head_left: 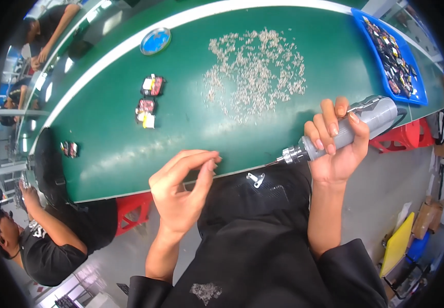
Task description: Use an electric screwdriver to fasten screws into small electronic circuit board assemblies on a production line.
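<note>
Green desk (129, 149), long and curved, scattered small screws (255, 72) mid-surface within reach. Right hand (337, 149): fingers wrapped round grey electric screwdriver (343, 131), bit aimed left toward left hand (181, 190), whose fingers pinch narrowly, contents too small to tell; metal bracket (255, 179) on lap between them

blue tray (421, 97); round blue dish (155, 40)

Black sleeves pushed up both forearms, bare hands (181, 190).

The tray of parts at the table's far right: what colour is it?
Blue tray, seen in the head view.
</note>
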Demonstrator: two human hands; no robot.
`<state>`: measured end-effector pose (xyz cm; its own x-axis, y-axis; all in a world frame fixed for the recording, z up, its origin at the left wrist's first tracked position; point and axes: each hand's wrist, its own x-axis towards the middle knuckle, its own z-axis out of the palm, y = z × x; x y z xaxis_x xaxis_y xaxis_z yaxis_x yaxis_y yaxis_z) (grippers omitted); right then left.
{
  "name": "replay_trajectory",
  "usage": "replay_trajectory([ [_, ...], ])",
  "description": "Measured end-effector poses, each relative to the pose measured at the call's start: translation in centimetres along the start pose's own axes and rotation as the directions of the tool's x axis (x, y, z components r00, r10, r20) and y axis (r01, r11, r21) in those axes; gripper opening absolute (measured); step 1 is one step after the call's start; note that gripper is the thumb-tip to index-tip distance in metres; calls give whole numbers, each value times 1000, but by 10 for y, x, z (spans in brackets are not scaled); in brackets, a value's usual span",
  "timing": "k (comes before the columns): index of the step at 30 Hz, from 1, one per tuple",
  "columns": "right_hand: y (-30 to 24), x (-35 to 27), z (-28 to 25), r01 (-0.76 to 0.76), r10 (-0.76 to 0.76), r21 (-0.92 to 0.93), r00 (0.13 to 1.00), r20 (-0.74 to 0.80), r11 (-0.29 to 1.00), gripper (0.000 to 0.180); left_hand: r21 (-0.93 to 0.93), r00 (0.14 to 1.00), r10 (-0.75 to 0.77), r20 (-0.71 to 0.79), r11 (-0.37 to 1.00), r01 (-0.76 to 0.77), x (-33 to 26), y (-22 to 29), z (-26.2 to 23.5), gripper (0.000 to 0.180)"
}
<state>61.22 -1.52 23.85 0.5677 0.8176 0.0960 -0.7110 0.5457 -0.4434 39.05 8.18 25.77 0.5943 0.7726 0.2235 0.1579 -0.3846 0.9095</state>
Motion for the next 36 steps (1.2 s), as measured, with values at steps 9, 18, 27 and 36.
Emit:
replay_trajectory([
  [9,9,-11,42,-31,20,84,991,131,996,12,-412,983,-175,46,894,178,-29,9,15,10],
  [18,14,-23,61,15,-38,144,986,160,989,13,-712,970,-160,183,659,242,-39,2,15,13],
  [27,18,-26,61,26,-39,97,990,137,995,13,-838,955,-157,250,459,295,-39,3,24,18],
  [36,17,-23,58,20,-32,95,991,128,995,14,-818,944,-148,294,472,328,-35,-2,25,20],
])
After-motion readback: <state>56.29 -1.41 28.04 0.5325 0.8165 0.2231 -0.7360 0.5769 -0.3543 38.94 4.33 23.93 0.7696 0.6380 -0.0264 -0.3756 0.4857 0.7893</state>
